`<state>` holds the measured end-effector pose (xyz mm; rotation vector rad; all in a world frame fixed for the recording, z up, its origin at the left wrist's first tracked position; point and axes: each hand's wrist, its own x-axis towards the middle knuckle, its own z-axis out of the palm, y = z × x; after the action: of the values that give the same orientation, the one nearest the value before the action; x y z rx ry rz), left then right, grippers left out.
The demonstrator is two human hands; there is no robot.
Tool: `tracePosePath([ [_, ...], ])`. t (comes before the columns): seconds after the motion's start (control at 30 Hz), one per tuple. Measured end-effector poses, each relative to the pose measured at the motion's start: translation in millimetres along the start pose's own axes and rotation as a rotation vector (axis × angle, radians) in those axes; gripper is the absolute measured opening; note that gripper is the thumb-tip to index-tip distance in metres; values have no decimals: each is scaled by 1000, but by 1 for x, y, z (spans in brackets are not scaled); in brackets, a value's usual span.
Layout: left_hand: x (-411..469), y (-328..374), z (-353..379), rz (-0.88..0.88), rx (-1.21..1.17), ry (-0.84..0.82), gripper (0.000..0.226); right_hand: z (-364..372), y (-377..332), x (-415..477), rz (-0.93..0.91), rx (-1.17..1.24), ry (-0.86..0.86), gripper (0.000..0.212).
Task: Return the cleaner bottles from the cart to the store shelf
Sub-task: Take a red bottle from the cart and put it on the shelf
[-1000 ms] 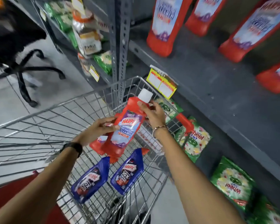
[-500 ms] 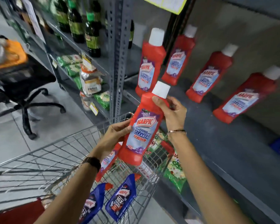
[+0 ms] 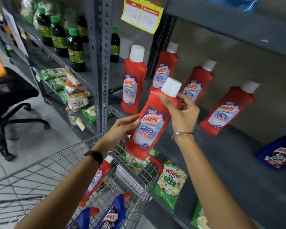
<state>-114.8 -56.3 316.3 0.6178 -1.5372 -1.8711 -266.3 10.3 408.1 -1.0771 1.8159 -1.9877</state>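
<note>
I hold a red Harpic cleaner bottle [image 3: 151,123] with a white cap, tilted, above the cart's front edge and in front of the grey shelf [image 3: 221,154]. My left hand [image 3: 122,129] grips its lower side and my right hand [image 3: 180,111] grips its neck. Several matching red bottles [image 3: 133,81] stand on that shelf, with a blue Harpic bottle [image 3: 278,154] lying at the shelf's right. The wire cart [image 3: 135,169] below holds another red bottle [image 3: 96,180] and two blue bottles [image 3: 112,214].
Green Wheel detergent packs [image 3: 170,182] fill the shelf below. The left shelf unit holds dark green-capped bottles [image 3: 76,50], a jar [image 3: 76,98] and green packets. A black office chair [image 3: 8,100] stands on the tiled floor at left. A yellow price tag [image 3: 142,14] hangs above.
Both hands have lifted the red bottle out of the cart and up toward the shelf. My view has tilted upward, so more of the shelf shows.
</note>
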Motion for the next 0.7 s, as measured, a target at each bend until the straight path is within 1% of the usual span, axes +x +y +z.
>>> tracePosePath([
  [0.1,46,11,22,67,11,-49,37,-4,-10,29,-107,-110,46,40],
  [0.2,84,9,34,64,14,-67,42,-7,-8,56,-130,-178,42,53],
  [0.27,101,3,35,32,0,-49,52,-10,-1,68,-122,-184,35,51],
  [0.3,107,1,35,25,10,-40,53,-13,4,73,-114,-185,35,49],
  [0.4,115,-3,37,25,23,-59,43,-16,16,77,-104,-188,49,45],
  [0.53,116,-5,36,24,-12,-81,44,-15,18,72,-124,-182,47,40],
  [0.57,114,-5,36,26,-20,-64,45,-13,20,71,-125,-190,52,41],
  [0.6,111,-4,36,40,-36,-44,47,-11,22,70,-126,-198,65,48],
  [0.63,105,-4,36,57,-44,-8,50,-10,23,69,-122,-202,79,59],
  [0.7,87,-6,30,107,-36,91,49,-8,26,60,-165,-283,189,82],
])
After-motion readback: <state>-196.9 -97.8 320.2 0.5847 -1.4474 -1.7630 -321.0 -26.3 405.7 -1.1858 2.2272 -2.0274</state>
